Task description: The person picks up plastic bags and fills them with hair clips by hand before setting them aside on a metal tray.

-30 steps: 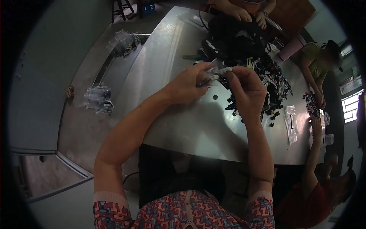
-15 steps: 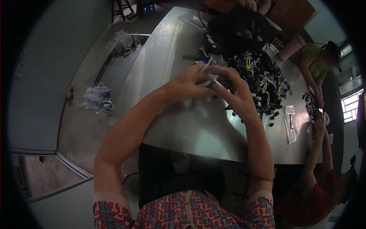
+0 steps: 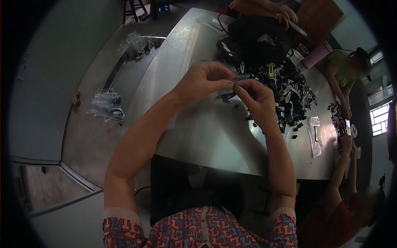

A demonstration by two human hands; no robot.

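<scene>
Over the metal table, my left hand (image 3: 206,79) and my right hand (image 3: 257,94) meet with thumbs and forefingers pinched close together. What sits between the fingertips is small and mostly hidden, so its kind cannot be told. Just below the fingertips lie some dark pieces (image 3: 225,97), partly covered by the left fingers. Beyond my right hand spreads a large pile of small black and white pieces (image 3: 289,89), several shaped like looped cords, with one yellow loop (image 3: 271,70) among them.
A black bag (image 3: 260,37) stands behind the pile, near another person's hands (image 3: 285,14). A clear plastic bag (image 3: 315,136) lies on the metal table (image 3: 198,136) at right. Two people work along the right edge by a smaller pile (image 3: 338,120). Plastic-wrapped bundles (image 3: 108,106) are at left.
The white strip or cord between my hands no longer shows. My fingers have closed into pinches with the tips together. The far person's hands have shifted right.
</scene>
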